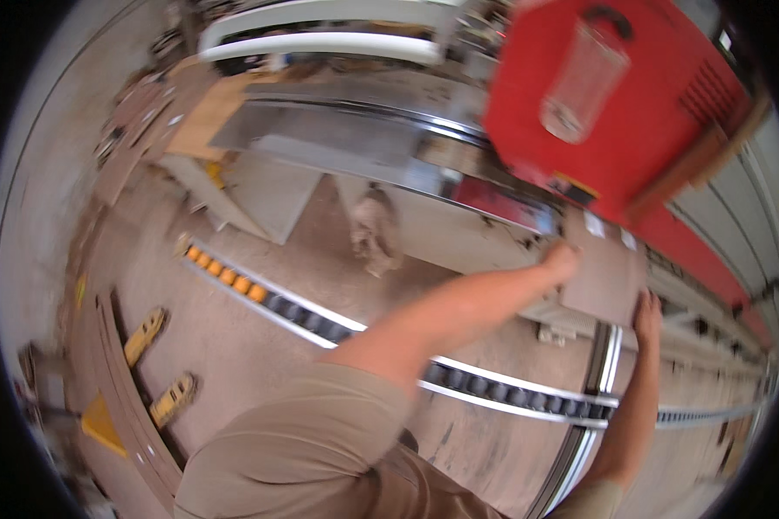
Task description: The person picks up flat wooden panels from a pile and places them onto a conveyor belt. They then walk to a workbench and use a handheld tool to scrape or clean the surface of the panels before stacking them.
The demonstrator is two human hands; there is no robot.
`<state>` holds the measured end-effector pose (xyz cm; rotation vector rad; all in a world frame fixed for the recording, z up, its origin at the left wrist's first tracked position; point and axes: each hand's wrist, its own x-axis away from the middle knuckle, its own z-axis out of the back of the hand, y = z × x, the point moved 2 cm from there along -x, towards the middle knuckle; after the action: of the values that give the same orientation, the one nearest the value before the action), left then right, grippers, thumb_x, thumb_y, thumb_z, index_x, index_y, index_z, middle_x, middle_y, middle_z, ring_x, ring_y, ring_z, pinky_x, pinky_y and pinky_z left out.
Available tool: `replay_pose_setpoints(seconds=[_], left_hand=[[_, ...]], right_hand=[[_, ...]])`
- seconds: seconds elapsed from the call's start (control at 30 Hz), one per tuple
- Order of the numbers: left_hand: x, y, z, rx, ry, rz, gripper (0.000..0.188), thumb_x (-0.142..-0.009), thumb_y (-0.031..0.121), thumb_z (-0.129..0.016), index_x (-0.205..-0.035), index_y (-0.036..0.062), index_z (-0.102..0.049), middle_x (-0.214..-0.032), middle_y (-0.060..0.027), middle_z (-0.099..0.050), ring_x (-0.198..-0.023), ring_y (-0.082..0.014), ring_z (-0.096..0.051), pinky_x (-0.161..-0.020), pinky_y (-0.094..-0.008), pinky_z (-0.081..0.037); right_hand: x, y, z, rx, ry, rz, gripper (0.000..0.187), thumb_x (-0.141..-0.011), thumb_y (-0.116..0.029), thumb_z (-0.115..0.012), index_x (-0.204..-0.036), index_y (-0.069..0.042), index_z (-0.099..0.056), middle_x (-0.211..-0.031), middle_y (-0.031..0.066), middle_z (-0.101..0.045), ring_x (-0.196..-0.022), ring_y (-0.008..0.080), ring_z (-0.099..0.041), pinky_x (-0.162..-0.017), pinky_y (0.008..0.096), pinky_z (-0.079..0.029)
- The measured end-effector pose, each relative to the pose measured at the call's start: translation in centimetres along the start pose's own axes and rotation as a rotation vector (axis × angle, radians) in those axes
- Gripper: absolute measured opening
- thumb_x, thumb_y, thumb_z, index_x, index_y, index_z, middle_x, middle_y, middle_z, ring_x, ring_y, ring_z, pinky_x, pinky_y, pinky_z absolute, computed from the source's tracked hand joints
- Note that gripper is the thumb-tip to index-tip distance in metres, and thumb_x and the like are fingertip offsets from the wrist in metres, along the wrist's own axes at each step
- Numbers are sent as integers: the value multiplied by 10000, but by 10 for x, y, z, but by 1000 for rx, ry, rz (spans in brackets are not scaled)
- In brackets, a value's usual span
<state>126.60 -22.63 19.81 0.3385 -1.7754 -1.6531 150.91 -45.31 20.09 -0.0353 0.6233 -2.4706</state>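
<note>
At the right, beside a large red machine cover [571, 104], I have a brown flat board [601, 281] between my hands. My left hand [563, 262] closes on the board's left edge, with that arm stretched across from the lower middle. On the opposite edge, nearer to me, my right hand [647, 316] grips it with fingers along the side. Motion blurs both hands, and their undersides are hidden. White labels sit near the board's far edge, which lies against the machine's front.
A roller conveyor rail [502, 391] with black and orange rollers crosses in front of me, meeting another rail [571, 463] at the right. Left of the red cover runs a grey metal machine table [320, 138]. Brown panels [130, 389] and yellow blocks [173, 398] are at the left.
</note>
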Motion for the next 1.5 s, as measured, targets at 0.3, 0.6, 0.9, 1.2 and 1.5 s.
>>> replay_pose_setpoints(seconds=[0.3,0.6,0.9,1.2,1.5], left_hand=[[185,55,198,-431,-734,-315,438,-946,432,-612,-985,0,-670,-851,-99,-682,-761,-162,-655,-697,-341,-501],[458,-28,636,16,138,-107,397,-1000,395,-540,-1176,40,-556,-1081,-98,-683,-973,-171,-667,-830,-298,-513],[655,-158,927,-44,911,55,443,-942,394,-620,-1172,24,-543,-1036,-96,-656,-931,-162,-635,-790,-296,-493],[603,-155,1192,-644,1075,170,666,-901,443,-650,-1309,-64,-511,-1192,-259,-630,-1120,-335,-618,-955,-387,-476],[493,-161,1437,-843,1039,276,676,-930,505,-563,-1326,-41,-520,-1266,-262,-599,-1162,-392,-588,-990,-435,-461]], right_hand=[[108,-129,-6,44,300,436,395,-883,-105,-589,-1252,32,-561,-1183,212,-625,-1106,373,-578,-975,429,-436],[300,-559,-125,-267,-306,878,247,-850,-61,-622,-1089,-2,-619,-1032,175,-666,-982,352,-631,-873,404,-488],[466,-940,-261,-84,-990,1567,321,-918,-199,-609,-1184,-21,-593,-1034,191,-669,-990,374,-636,-853,439,-502],[498,-1191,-444,-72,-1275,1605,397,-948,-271,-557,-1261,-27,-580,-1070,181,-684,-999,329,-639,-872,415,-495],[514,-1416,-599,-687,-1467,537,549,-938,-229,-597,-1406,18,-449,-1142,66,-620,-1047,150,-580,-840,282,-473]])
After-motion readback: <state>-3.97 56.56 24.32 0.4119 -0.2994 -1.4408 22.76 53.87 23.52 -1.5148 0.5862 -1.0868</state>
